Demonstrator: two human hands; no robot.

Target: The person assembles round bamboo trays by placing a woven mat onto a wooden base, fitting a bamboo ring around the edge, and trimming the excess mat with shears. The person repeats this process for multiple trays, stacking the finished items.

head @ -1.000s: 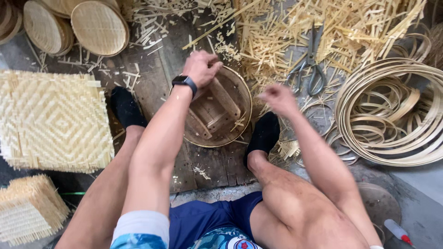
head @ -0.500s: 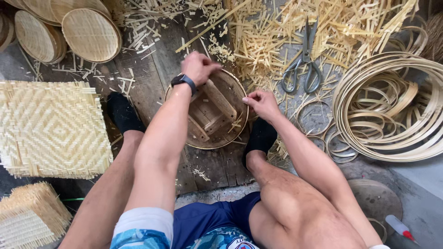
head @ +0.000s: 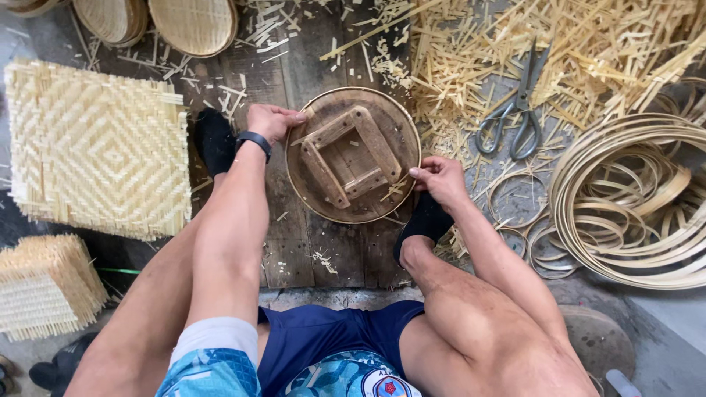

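1. A round wooden form [head: 353,156], dark and worn, with a square frame of four wooden bars fixed on its upper face, is seen lying flat on the plank floor [head: 309,250], between the person's two black-socked feet.
2. The left hand [head: 272,120] is laid against the upper left rim of the form. Its fingers [head: 290,116] are curled loosely, the fingertips touching the rim; nothing is enclosed in the palm. A black watch [head: 254,140] is worn on that wrist.
3. The right hand [head: 440,179] is set against the right rim of the form. The fingers are half bent and the thumb is pressed to the edge, so the rim is pinched lightly rather than gripped in a fist.
4. Large steel shears [head: 515,110] are seen lying closed on a heap of bamboo offcuts [head: 588,51], well apart from the right hand, toward the upper right.
5. A pile of coiled bamboo hoops [head: 632,198] is stacked at the right edge of the view.
6. A square woven bamboo mat [head: 99,151] is spread at the left, and a second woven piece [head: 44,283] is lying near the lower left corner.
7. Finished round woven trays [head: 193,23] are stacked along the top edge.
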